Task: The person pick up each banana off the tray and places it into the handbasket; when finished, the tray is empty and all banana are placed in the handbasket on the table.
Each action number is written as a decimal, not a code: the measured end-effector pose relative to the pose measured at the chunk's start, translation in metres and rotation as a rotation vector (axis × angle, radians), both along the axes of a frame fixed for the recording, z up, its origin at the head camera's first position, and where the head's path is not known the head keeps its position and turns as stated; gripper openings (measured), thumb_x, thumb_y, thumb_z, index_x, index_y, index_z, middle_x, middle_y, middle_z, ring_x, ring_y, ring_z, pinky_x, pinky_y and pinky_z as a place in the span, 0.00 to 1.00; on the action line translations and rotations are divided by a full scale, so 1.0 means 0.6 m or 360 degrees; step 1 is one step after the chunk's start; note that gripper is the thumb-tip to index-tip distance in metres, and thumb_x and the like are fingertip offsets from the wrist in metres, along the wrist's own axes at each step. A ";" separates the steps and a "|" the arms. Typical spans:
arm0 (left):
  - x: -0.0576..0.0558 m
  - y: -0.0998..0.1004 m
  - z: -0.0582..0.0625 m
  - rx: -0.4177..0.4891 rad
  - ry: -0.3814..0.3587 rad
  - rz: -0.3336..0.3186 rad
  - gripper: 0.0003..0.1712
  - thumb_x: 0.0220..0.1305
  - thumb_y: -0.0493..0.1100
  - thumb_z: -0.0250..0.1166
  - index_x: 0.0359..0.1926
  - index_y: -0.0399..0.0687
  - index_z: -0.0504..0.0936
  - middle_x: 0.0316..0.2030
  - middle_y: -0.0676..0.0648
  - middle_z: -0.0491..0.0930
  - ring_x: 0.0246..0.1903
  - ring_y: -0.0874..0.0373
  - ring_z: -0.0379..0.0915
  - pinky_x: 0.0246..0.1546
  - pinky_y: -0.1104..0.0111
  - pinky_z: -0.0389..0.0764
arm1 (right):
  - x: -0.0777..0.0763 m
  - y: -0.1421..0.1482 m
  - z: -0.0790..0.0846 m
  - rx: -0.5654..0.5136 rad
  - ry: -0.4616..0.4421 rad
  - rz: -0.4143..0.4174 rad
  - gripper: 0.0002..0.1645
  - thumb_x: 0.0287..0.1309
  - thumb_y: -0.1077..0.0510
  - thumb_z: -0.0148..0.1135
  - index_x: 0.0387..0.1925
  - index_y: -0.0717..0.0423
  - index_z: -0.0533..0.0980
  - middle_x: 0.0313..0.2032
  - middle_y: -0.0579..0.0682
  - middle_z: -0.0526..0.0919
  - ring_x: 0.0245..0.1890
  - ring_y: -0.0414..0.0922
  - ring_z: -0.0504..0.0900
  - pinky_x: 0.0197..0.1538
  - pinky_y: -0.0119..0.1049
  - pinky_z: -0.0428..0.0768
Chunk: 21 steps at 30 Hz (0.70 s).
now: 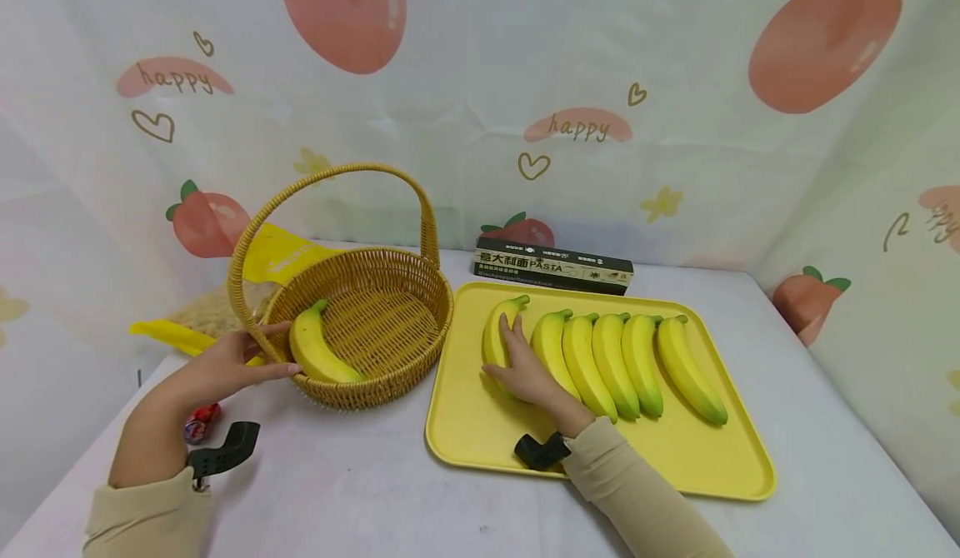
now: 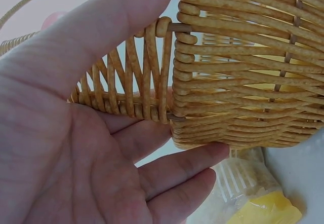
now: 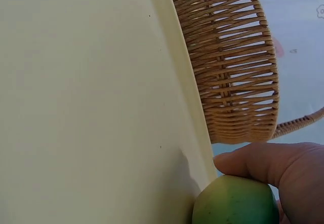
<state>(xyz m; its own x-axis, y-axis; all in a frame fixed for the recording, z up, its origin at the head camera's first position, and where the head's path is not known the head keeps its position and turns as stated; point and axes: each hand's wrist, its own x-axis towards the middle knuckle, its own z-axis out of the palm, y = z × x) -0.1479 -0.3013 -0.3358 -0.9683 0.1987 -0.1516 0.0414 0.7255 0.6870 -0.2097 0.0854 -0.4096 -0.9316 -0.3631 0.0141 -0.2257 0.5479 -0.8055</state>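
In the head view, my left hand (image 1: 228,366) holds the left side of a wicker basket (image 1: 390,387), at the foot of its tall handle. The left wrist view shows the thumb on one side of the woven handle base (image 2: 134,82) and the fingers behind it. One yellow banana (image 1: 318,350) lies inside the basket against its left wall. My right hand (image 1: 528,375) grips the leftmost banana (image 1: 493,337) on a yellow tray (image 1: 465,433), thumb on its left side. Its greenish end (image 3: 235,203) shows in the right wrist view. Several more bananas (image 1: 588,362) lie side by side to the right.
Behind the tray stands a black pasta box (image 1: 551,268). A yellow-and-clear bag (image 1: 225,312) lies behind and left of the basket. Small red wrapped pieces (image 1: 201,423) sit near my left forearm. A printed curtain (image 1: 465,58) closes the back and sides.
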 end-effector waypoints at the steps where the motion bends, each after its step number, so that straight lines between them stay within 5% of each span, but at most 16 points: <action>1: -0.001 0.000 0.000 0.0000 0.0000 0.0001 0.48 0.58 0.56 0.64 0.70 0.37 0.52 0.66 0.28 0.56 0.63 0.29 0.54 0.57 0.37 0.62 | -0.001 0.000 -0.001 0.0007 -0.0002 0.0007 0.49 0.59 0.62 0.59 0.71 0.65 0.40 0.70 0.68 0.30 0.71 0.62 0.40 0.70 0.56 0.50; 10: 0.001 0.000 0.001 0.0005 0.0001 0.0006 0.48 0.58 0.56 0.64 0.70 0.36 0.52 0.66 0.28 0.54 0.63 0.29 0.53 0.57 0.37 0.62 | -0.004 0.003 0.014 0.0101 0.0002 0.0100 0.46 0.59 0.64 0.56 0.71 0.65 0.42 0.70 0.69 0.33 0.71 0.61 0.41 0.71 0.55 0.51; 21: -0.002 0.005 0.001 0.0027 -0.0005 0.0002 0.48 0.59 0.54 0.64 0.70 0.35 0.52 0.66 0.27 0.54 0.63 0.28 0.53 0.57 0.38 0.63 | -0.011 0.030 0.075 0.0080 -0.0006 0.0129 0.45 0.57 0.65 0.59 0.71 0.59 0.48 0.72 0.62 0.41 0.71 0.56 0.49 0.65 0.50 0.66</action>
<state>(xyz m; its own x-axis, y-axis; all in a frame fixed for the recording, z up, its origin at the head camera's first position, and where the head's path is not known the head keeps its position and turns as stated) -0.1489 -0.2986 -0.3355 -0.9680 0.2001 -0.1512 0.0383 0.7138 0.6993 -0.2165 0.1031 -0.3645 -0.8993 -0.4373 -0.0093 -0.2680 0.5678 -0.7783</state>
